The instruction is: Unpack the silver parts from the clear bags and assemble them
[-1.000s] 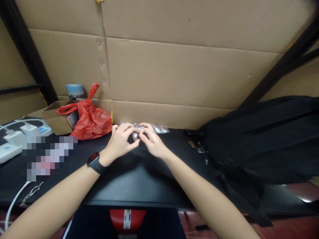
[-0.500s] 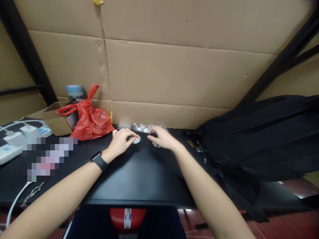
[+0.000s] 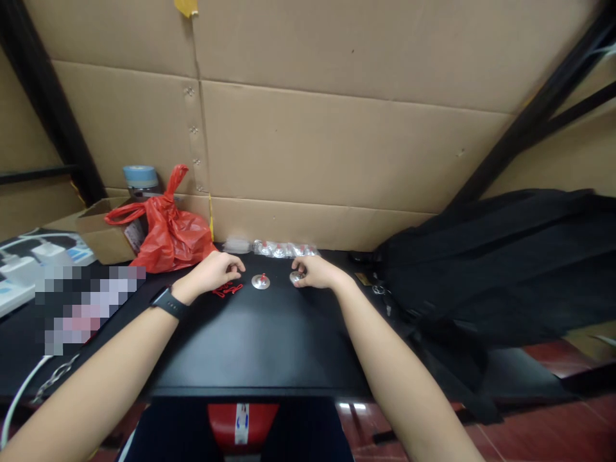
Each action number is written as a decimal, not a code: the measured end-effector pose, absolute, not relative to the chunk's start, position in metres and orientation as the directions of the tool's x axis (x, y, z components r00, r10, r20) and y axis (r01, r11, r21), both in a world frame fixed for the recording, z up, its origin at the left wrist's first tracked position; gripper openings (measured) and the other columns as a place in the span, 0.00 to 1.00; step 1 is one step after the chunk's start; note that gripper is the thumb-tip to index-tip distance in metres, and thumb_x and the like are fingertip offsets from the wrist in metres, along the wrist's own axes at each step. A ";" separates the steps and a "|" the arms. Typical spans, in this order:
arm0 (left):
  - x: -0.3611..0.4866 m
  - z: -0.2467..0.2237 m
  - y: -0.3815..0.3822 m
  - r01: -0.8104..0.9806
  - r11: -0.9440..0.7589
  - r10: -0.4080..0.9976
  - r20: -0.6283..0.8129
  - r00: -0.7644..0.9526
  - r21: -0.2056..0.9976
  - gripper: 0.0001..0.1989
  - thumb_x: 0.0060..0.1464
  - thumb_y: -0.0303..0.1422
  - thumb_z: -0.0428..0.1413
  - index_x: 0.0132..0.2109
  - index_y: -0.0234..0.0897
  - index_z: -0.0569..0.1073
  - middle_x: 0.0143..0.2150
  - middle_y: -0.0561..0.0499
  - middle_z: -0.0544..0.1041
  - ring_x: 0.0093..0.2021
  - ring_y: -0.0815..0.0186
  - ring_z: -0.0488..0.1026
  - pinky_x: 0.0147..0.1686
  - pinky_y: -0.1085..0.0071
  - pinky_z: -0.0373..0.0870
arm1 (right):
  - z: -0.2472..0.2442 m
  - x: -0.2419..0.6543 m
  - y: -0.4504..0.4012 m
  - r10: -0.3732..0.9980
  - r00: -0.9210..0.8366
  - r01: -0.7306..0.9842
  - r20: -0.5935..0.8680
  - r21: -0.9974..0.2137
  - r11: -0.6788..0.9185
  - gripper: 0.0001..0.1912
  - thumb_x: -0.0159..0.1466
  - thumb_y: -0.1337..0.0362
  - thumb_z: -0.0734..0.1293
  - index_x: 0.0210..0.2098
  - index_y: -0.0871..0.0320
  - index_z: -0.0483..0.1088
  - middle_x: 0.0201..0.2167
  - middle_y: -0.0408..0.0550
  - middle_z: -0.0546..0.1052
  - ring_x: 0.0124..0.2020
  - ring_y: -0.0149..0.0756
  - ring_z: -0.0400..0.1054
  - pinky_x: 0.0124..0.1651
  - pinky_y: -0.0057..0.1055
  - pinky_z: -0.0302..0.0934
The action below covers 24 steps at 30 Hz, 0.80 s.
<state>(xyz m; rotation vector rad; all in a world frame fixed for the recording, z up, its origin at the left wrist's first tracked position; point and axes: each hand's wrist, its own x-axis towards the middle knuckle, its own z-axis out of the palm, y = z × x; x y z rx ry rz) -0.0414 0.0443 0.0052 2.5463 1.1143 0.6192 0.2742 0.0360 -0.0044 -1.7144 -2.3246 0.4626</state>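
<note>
A small metal cymbal with a red cord knot at its centre lies on the black table, a little right of my left hand. That hand hovers open, fingers curved and holding nothing. Under its fingers are loose red cords, partly covered by the hand. My right hand pinches a second small cymbal at its middle, the disc low at the tabletop. Behind both hands runs a row of clear-wrapped shiny discs with red bits.
At left stand a red plastic bag, an open cardboard box, a blue-lidded jar and a white power strip. A black bag fills the right side, with keys beside it. Cardboard walls the back.
My left hand has let go of the left cymbal and moved left over the red cords, which now show. My right hand has come down and closed on the right cymbal.
</note>
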 end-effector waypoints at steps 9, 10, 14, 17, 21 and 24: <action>-0.033 0.009 0.027 0.698 -0.688 0.724 0.250 0.643 0.199 0.11 0.60 0.38 0.54 0.36 0.40 0.80 0.36 0.46 0.81 0.36 0.60 0.77 0.38 0.69 0.66 | 0.000 0.271 0.035 0.960 -0.267 0.869 0.087 -0.409 0.279 0.21 0.52 0.64 0.76 0.44 0.58 0.74 0.38 0.47 0.79 0.35 0.35 0.72 0.38 0.28 0.61; -0.032 0.009 0.025 0.716 -0.683 0.726 0.238 0.645 0.143 0.11 0.58 0.40 0.57 0.34 0.40 0.80 0.36 0.46 0.81 0.36 0.59 0.76 0.37 0.69 0.65 | 0.000 0.270 0.035 0.958 -0.269 0.864 0.099 -0.414 0.285 0.21 0.52 0.63 0.76 0.44 0.58 0.74 0.38 0.47 0.79 0.36 0.35 0.72 0.38 0.28 0.61; -0.031 0.005 0.021 0.736 -0.675 0.732 0.167 0.661 0.048 0.04 0.53 0.34 0.61 0.31 0.40 0.78 0.33 0.47 0.80 0.35 0.59 0.76 0.35 0.68 0.63 | -0.002 0.269 0.036 0.950 -0.290 0.849 0.117 -0.425 0.312 0.21 0.52 0.63 0.76 0.44 0.58 0.74 0.37 0.47 0.79 0.36 0.35 0.72 0.39 0.28 0.61; -0.031 0.003 0.021 0.722 -0.690 0.717 0.178 0.674 0.050 0.07 0.56 0.30 0.57 0.30 0.40 0.76 0.34 0.47 0.80 0.36 0.60 0.75 0.37 0.68 0.63 | -0.003 0.269 0.038 0.946 -0.301 0.838 0.124 -0.438 0.324 0.21 0.52 0.62 0.77 0.44 0.58 0.74 0.37 0.46 0.78 0.35 0.34 0.72 0.38 0.28 0.61; -0.028 0.004 0.023 0.737 -0.666 0.731 0.302 0.612 0.117 0.09 0.62 0.32 0.52 0.33 0.38 0.74 0.34 0.47 0.79 0.36 0.60 0.75 0.39 0.67 0.63 | -0.004 0.265 0.036 0.936 -0.294 0.762 0.193 -0.544 0.352 0.21 0.52 0.63 0.76 0.45 0.58 0.73 0.39 0.46 0.77 0.30 0.30 0.71 0.34 0.27 0.62; -0.024 0.009 0.024 0.707 -0.669 0.725 0.411 0.552 0.231 0.11 0.65 0.35 0.49 0.38 0.38 0.74 0.34 0.48 0.80 0.33 0.62 0.76 0.37 0.69 0.65 | 0.000 0.254 0.029 0.926 -0.290 0.608 0.240 -0.701 0.372 0.22 0.54 0.61 0.75 0.47 0.57 0.71 0.40 0.46 0.77 0.25 0.28 0.70 0.30 0.27 0.63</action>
